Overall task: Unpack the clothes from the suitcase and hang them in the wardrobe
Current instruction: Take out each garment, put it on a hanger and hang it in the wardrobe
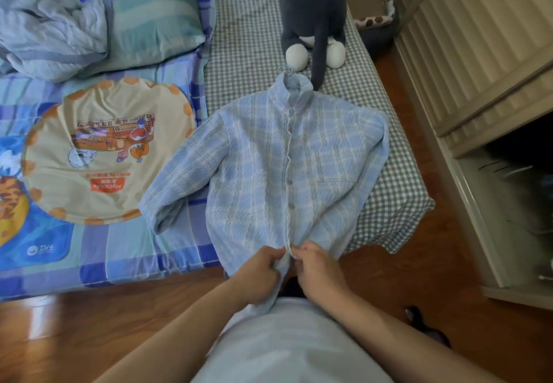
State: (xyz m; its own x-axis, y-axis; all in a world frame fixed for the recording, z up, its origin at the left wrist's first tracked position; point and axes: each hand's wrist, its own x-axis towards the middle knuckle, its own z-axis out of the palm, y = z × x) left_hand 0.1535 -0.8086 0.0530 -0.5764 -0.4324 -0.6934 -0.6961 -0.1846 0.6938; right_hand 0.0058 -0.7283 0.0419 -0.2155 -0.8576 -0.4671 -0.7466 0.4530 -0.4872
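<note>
A light blue plaid shirt (pixel 269 161) lies front up on the bed, collar pointing away from me. A pale hanger hook (pixel 285 68) sticks out of the collar. The button placket runs down the middle. My left hand (pixel 260 275) pinches the left edge of the placket at the hem. My right hand (pixel 317 269) pinches the right edge just beside it. The hem hangs over the bed's edge towards my body. The wardrobe (pixel 490 62) stands at the right with its door open. No suitcase is in view.
A grey and white plush toy (pixel 314 14) sits on the checked sheet (pixel 245 62) beyond the collar. A round printed cushion (pixel 104 149), a green pillow (pixel 155 20) and a crumpled blanket (pixel 45 26) lie on the left. Wooden floor (pixel 74 331) runs below.
</note>
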